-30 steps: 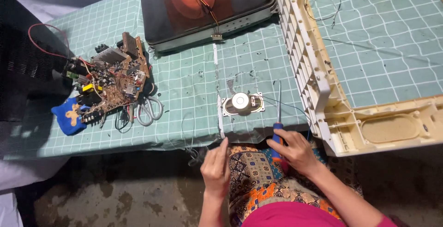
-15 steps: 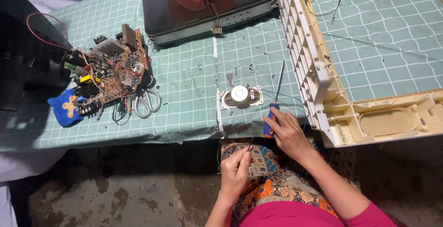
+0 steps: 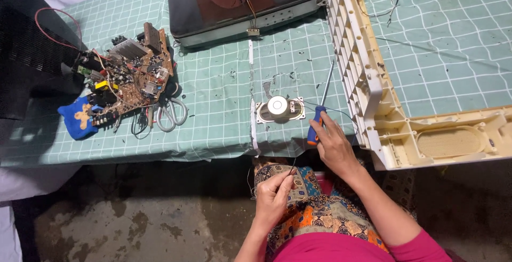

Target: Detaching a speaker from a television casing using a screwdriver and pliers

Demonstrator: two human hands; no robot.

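My right hand (image 3: 333,143) rests at the table's front edge, fingers on the blue handle of a screwdriver (image 3: 319,114) whose shaft points away from me. Just left of it lies a small oval speaker (image 3: 279,108) with thin wires. My left hand (image 3: 273,194) is below the table over my patterned lap, pinching a thin dark wire (image 3: 292,168) between fingertips.
A brown circuit board (image 3: 129,78) with red wires lies at the left, scissors (image 3: 169,114) and a blue cloth (image 3: 78,117) beside it. A picture tube (image 3: 240,1) sits at the back. A cream plastic television casing (image 3: 373,86) fills the right. A green grid mat (image 3: 218,91) covers the table.
My left hand dropped from the table edge down to my lap, holding a thin wire. My right hand stayed on the screwdriver handle, shifting slightly.
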